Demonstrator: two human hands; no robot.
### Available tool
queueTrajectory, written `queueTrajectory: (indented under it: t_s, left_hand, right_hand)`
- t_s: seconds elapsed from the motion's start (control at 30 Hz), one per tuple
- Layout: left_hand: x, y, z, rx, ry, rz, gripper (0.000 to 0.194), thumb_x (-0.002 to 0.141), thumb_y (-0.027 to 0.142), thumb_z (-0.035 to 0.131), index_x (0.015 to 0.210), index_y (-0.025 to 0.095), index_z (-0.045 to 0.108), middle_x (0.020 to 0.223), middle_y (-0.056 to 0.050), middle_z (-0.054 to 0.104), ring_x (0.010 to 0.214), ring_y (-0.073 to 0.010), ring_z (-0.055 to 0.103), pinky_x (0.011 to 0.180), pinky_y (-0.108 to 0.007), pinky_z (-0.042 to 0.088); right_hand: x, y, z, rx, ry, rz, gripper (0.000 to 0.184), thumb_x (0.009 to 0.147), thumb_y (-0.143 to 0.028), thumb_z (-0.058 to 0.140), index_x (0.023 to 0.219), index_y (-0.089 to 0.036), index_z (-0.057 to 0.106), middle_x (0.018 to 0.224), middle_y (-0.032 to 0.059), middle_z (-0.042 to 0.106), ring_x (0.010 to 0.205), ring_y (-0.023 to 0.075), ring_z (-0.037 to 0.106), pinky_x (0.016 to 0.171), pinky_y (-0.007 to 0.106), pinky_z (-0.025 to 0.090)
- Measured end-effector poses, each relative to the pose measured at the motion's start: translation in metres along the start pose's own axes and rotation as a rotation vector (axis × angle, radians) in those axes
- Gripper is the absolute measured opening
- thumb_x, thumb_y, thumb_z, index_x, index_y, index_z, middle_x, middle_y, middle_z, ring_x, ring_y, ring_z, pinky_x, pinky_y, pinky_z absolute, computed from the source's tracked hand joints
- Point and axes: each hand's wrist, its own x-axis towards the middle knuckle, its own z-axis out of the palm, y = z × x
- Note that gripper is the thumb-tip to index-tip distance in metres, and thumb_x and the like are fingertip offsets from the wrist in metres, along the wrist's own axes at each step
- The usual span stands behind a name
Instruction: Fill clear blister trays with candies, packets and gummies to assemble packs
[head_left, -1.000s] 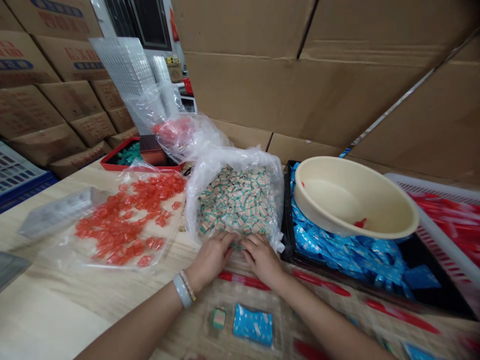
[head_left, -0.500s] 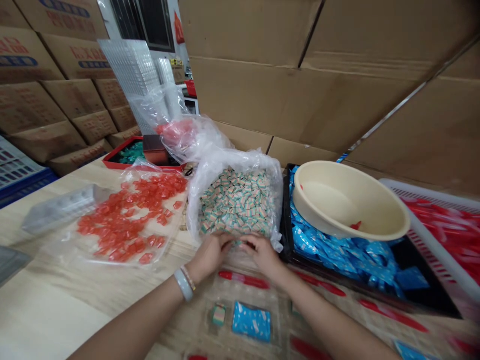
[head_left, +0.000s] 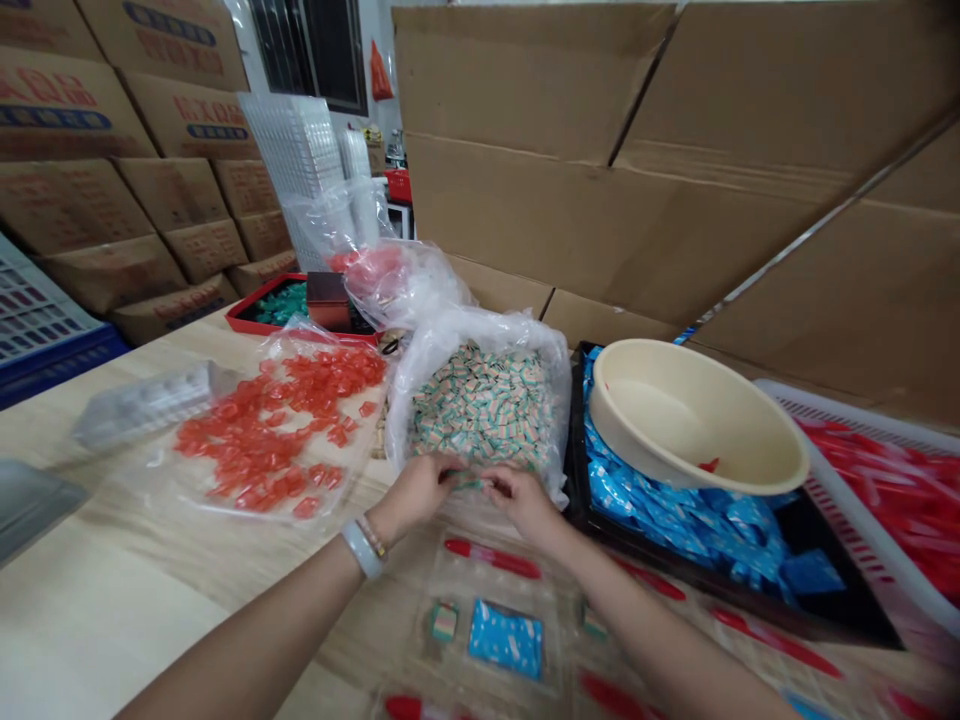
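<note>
My left hand (head_left: pixel 421 492) and my right hand (head_left: pixel 523 500) meet at the front edge of a box lined with a clear plastic bag (head_left: pixel 401 400). Inside it is a heap of small striped blocks (head_left: pixel 484 400) in green, pink and cream. Both hands are closed in a pinch, fingertips close together, with bits of green showing between them; the fingers partly hide what they hold. Below my wrists lies a clear plastic tray (head_left: pixel 420 655) holding a red pen-like piece (head_left: pixel 492 558), a striped block (head_left: pixel 444 621) and a blue packet (head_left: pixel 506 638).
Orange-red translucent pieces (head_left: pixel 262 440) lie on plastic at left, beside a clear tray (head_left: pixel 154 400). At right, a cream basin (head_left: pixel 675 415) rests over blue packets (head_left: pixel 660 520) in a black tray. A white basket (head_left: pixel 847 510) holds red pieces. Cardboard boxes (head_left: pixel 525 80) stand behind.
The view has shifted slightly, so most things sit a little further right and lower. My hands remain pinched at the box's front edge, with the gap between the fingertips slightly wider.
</note>
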Motion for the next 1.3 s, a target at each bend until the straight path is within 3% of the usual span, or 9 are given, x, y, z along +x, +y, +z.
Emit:
queueTrajectory:
  t_s: [0.07, 0.2, 0.57, 0.8, 1.03, 1.3]
  left_hand:
    - [-0.002, -0.002, 0.002, 0.043, -0.068, 0.021, 0.028, 0.071, 0.011, 0.044, 0.087, 0.015, 0.067, 0.086, -0.005, 0.068, 0.077, -0.0175, 0.060, 0.073, -0.027, 0.043]
    - [0.002, 0.001, 0.008, 0.050, -0.144, 0.025, 0.031, 0.070, 0.010, 0.044, 0.089, 0.018, 0.067, 0.085, -0.003, 0.069, 0.074, -0.0163, 0.060, 0.069, -0.025, 0.043]
    - [0.009, 0.007, 0.020, 0.078, -0.141, 0.044, 0.032, 0.071, 0.009, 0.043, 0.091, 0.018, 0.065, 0.086, -0.003, 0.068, 0.076, -0.0171, 0.060, 0.070, -0.025, 0.043]
    - [-0.001, 0.012, 0.012, 0.128, -0.068, 0.045, 0.036, 0.070, 0.005, 0.041, 0.094, 0.018, 0.063, 0.091, -0.006, 0.065, 0.083, -0.0174, 0.058, 0.077, -0.027, 0.042]
    - [-0.010, 0.026, 0.009, 0.310, -0.167, 0.244, 0.032, 0.073, 0.004, 0.041, 0.091, 0.017, 0.064, 0.098, -0.009, 0.063, 0.093, -0.0197, 0.055, 0.088, -0.033, 0.037]
    - [-0.011, 0.021, 0.016, 0.412, -0.180, 0.208, 0.031, 0.075, 0.006, 0.041, 0.095, 0.018, 0.062, 0.103, -0.008, 0.059, 0.092, -0.0187, 0.054, 0.085, -0.031, 0.040]
  right_hand:
    - [-0.005, 0.001, 0.005, -0.205, 0.003, -0.136, 0.019, 0.069, -0.009, 0.050, 0.081, -0.017, 0.063, 0.079, 0.0040, 0.057, 0.077, 0.0163, 0.051, 0.070, 0.030, 0.040]
    - [-0.011, 0.005, 0.011, -0.346, 0.018, -0.184, 0.026, 0.068, -0.002, 0.046, 0.084, -0.018, 0.059, 0.082, 0.0043, 0.057, 0.081, 0.0166, 0.051, 0.072, 0.030, 0.040]
    - [-0.009, 0.000, 0.010, -0.324, 0.073, -0.152, 0.029, 0.065, 0.000, 0.044, 0.088, -0.015, 0.056, 0.080, 0.0047, 0.053, 0.075, 0.0165, 0.050, 0.067, 0.029, 0.042]
    - [-0.007, 0.003, 0.010, -0.312, 0.051, -0.162, 0.025, 0.067, 0.000, 0.043, 0.080, -0.016, 0.057, 0.080, 0.0046, 0.054, 0.076, 0.0162, 0.051, 0.068, 0.029, 0.042]
    - [-0.004, 0.004, 0.010, -0.327, 0.079, -0.135, 0.024, 0.068, 0.000, 0.046, 0.083, -0.013, 0.059, 0.077, 0.0053, 0.055, 0.074, 0.0163, 0.050, 0.068, 0.029, 0.041]
    - [-0.004, 0.002, 0.010, -0.349, 0.064, -0.106, 0.023, 0.067, 0.001, 0.046, 0.079, -0.014, 0.058, 0.071, 0.0026, 0.053, 0.070, 0.0152, 0.048, 0.066, 0.027, 0.039]
